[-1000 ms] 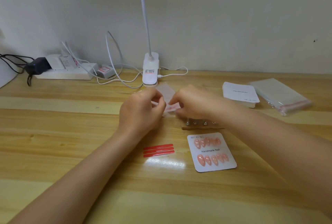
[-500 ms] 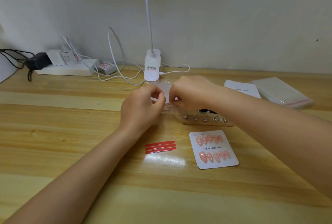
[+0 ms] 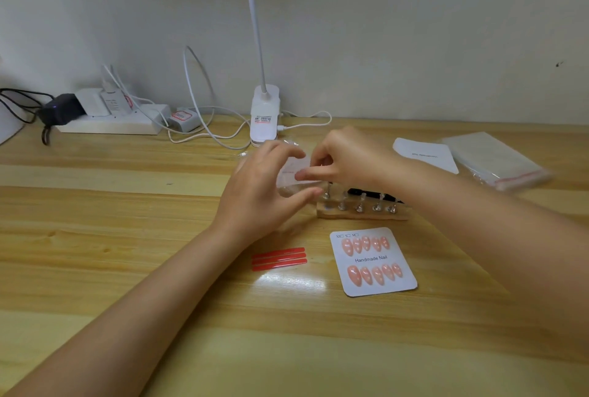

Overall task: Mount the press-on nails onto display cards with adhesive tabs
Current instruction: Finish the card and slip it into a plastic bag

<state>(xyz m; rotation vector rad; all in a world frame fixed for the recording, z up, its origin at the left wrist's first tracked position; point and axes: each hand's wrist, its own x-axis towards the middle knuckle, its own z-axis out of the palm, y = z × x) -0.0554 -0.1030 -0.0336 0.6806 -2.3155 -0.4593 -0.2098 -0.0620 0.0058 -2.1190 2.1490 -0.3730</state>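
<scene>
Blurred clear sleeve between my hands

From my head view, my right hand (image 3: 347, 157) is pinching a hazy clear sleeve (image 3: 294, 173), contents unreadable; my left hand (image 3: 261, 192) is hovering, fingers spread. The display card (image 3: 373, 261) is lying near me, holding ten pink nails (image 3: 366, 243) beside red adhesive strips (image 3: 279, 258).

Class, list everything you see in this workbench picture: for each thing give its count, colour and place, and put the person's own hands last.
display card: 1, white, ten pink nails mounted, front right of centre
red strips: 3, red, left of the display card
wooden stand: 1, tan, five metal pegs, behind the card
clear bag: 1, transparent, between the hands
blank card: 1, white, right rear
bag stack: 1, clear with a red strip, far right
lamp base: 1, white, rear centre
power strip: 1, white, rear left
table: 1, light wood
left hand: 1, fingers spread at the bag
right hand: 1, pinches the bag
</scene>
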